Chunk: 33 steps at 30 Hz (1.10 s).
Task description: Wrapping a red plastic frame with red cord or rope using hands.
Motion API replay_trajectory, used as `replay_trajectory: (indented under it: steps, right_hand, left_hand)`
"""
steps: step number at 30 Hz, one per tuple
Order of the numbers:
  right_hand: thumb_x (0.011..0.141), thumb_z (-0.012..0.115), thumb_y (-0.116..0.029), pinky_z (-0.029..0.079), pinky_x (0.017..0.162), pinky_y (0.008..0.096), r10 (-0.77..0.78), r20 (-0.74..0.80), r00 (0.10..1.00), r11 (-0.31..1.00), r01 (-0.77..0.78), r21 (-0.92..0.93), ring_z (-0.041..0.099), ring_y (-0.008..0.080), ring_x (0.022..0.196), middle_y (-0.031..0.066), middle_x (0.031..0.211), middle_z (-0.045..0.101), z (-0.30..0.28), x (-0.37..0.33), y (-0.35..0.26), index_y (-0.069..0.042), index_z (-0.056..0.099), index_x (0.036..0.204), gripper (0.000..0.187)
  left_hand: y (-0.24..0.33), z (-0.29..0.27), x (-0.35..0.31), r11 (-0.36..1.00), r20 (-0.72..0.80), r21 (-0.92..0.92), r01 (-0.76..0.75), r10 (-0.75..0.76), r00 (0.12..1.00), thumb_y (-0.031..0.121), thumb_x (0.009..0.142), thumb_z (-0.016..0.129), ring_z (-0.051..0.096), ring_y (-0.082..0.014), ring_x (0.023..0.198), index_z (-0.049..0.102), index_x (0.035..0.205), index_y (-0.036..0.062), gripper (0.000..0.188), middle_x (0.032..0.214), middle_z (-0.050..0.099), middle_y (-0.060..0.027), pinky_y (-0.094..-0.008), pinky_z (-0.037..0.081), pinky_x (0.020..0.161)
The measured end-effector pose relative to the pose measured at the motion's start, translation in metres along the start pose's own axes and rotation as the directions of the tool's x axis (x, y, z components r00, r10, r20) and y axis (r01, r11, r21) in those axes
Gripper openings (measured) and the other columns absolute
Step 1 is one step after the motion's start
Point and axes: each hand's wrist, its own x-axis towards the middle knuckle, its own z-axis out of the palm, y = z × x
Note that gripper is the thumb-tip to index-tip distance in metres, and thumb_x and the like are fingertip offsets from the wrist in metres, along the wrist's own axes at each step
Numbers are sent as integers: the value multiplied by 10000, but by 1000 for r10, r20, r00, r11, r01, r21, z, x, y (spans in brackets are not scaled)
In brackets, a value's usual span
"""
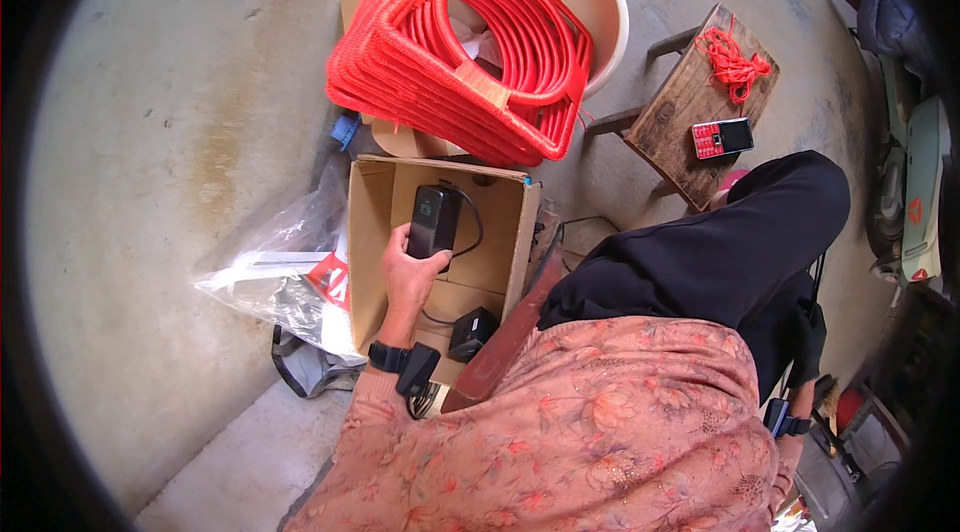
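Note:
My left hand is closed around a black rectangular device, with a small green mark on its upper face and a black cable looping from its top. It is over the open cardboard box. A second black block lies low in that box with a cable beside it. My right wrist is down at my right side, wearing a black strapped unit. Dark cloth or a dark object there hides the fingers of that hand. Another strapped unit is on my left wrist.
A stack of red cord-wrapped frames leans on a cream tub beyond the box. Right of them, a wooden stool bears tangled red cord and a red keypad phone. A clear plastic bag lies left of the box.

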Motion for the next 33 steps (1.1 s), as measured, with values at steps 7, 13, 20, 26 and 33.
replay_trajectory:
  steps: [7, 13, 20, 26, 33]
  right_hand:
    - [895, 603, -164, 455, 716, 230, 129, 64, 990, 986, -135, 96, 562, 112, 823, 41, 983, 626, -6, 1, 4, -16, 595, 1160, 303]
    - [887, 568, -184, 459, 776, 290, -136, -84, 987, 990, 138, 18, 582, 163, 867, 54, 968, 643, 7, -9, 13, -5, 593, 1113, 290]
    - [863, 583, -179, 451, 796, 280, -70, -127, 989, 993, 57, -102, 573, 144, 886, 63, 971, 646, 7, -23, -1, -4, 602, 1092, 289]
    - [854, 601, -164, 443, 767, 261, -18, -135, 991, 1000, 17, -9, 550, 113, 853, 35, 939, 632, 11, -25, -6, -7, 600, 1081, 276]
    - [854, 616, -172, 449, 754, 255, 15, -109, 994, 998, -9, 58, 561, 111, 844, 42, 955, 641, 7, -18, 11, -12, 603, 1107, 299]
  left_hand:
    - [95, -4, -38, 912, -22, 131, -389, 394, 919, 68, 609, 757, 621, -210, 853, 556, 1123, 39, 552, 957, 632, -94, -314, 495, 789]
    - [144, 12, -50, 650, 130, 439, -620, 637, 760, 64, 553, 747, 591, -305, 937, 576, 1115, 59, 588, 996, 635, -112, -384, 496, 830]
    - [126, 41, -43, 606, 129, 446, -658, 684, 718, 78, 548, 743, 590, -310, 908, 598, 1090, 70, 561, 965, 628, -110, -396, 490, 814]
    - [97, 58, -38, 692, 33, 426, -583, 632, 774, 112, 574, 770, 597, -308, 911, 586, 1060, 63, 522, 941, 619, -115, -393, 487, 805]
    - [86, 67, -38, 779, 22, 431, -455, 495, 868, 145, 588, 774, 605, -318, 885, 527, 1045, 63, 526, 946, 603, -136, -397, 484, 790]
